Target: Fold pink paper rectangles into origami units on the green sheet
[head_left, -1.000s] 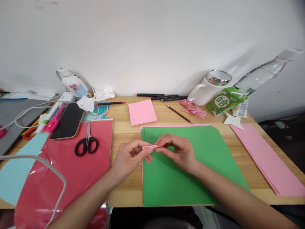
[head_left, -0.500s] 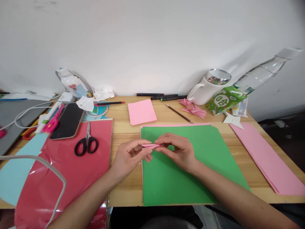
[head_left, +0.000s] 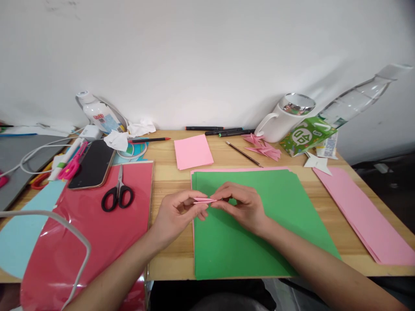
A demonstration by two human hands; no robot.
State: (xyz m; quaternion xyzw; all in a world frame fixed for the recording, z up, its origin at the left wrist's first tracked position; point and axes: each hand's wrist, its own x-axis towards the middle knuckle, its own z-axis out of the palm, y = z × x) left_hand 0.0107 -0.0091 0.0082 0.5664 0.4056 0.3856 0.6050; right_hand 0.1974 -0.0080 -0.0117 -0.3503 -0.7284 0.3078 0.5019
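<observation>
Folded pink paper [head_left: 204, 201] | left hand [head_left: 177, 214]: pinching it | right hand [head_left: 245, 207]: pinching its tip | above green sheets [head_left: 253, 255]

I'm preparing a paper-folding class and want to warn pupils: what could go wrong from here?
The folded pink paper is pinched by the fingertips of the left grip and right grip, so it might slip or crease crookedly.
The black-handled scissors lie uncovered near the left grip; a careless reach could catch them.
The white mug stands close to the pink paper shapes and, if knocked, might flatten them.
</observation>
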